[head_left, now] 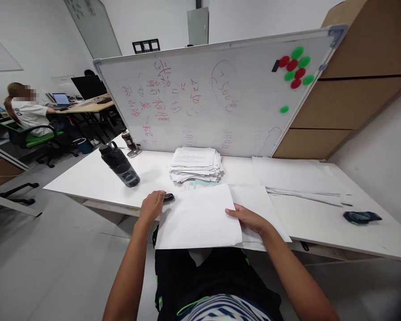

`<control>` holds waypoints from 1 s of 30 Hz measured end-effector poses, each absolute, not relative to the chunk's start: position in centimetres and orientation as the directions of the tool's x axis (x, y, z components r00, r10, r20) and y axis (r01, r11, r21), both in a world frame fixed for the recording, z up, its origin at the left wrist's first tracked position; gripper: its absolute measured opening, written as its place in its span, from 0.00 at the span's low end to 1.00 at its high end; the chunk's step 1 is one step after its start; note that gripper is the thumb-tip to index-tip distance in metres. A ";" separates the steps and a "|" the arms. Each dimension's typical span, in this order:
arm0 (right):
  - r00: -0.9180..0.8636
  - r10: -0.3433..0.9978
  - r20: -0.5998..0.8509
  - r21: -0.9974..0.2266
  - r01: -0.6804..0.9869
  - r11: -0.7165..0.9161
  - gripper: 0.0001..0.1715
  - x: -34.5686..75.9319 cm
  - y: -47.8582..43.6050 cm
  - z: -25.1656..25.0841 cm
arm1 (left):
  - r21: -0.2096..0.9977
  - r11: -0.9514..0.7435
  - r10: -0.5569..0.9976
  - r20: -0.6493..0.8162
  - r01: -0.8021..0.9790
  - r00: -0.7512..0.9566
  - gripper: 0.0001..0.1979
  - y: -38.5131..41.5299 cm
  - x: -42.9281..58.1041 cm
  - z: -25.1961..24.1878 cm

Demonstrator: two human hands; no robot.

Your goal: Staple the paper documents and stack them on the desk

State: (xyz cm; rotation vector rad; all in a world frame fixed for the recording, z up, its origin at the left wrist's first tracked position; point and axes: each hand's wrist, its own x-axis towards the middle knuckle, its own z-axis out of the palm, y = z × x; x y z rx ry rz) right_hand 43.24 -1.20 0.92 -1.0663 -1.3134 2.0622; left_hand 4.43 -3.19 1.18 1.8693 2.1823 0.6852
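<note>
My left hand [152,206] is at the desk's front edge, its fingers curled together around one end of a small black object [169,197]. Only that object's rounded end shows past the fingertips, so its kind is unclear. My right hand [249,218] pinches the right side of a blank white sheet of paper [198,218], thumb on top and fingers beneath. The sheet is slightly raised and overhangs the desk edge. More white paper [254,200] lies under and to the right of it. Behind stands a thick stack of printed papers [196,162].
A black water bottle [120,165] stands on the white desk [83,178] at left. A whiteboard [200,98] with magnets leans behind. Large sheets [294,176] and a dark packet [361,217] lie at right, near cardboard boxes [350,102]. A person [31,111] sits far left.
</note>
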 end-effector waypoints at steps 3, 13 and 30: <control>-0.595 0.714 -0.369 -0.889 0.003 -0.457 0.28 43.6 -0.9 0.8 | 0.488 0.177 0.945 0.158 0.855 -0.286 0.32 -2.1 5.0 2.6; -0.553 0.739 -0.384 -0.891 0.012 -0.454 0.30 43.6 -0.9 1.0 | 0.319 0.428 0.889 0.021 0.846 -0.458 0.36 3.9 7.7 3.7; -0.447 0.744 -0.497 -0.857 0.391 -0.337 0.25 42.9 -1.1 0.3 | 0.161 0.366 0.914 0.125 0.917 -0.386 0.30 4.9 9.1 0.4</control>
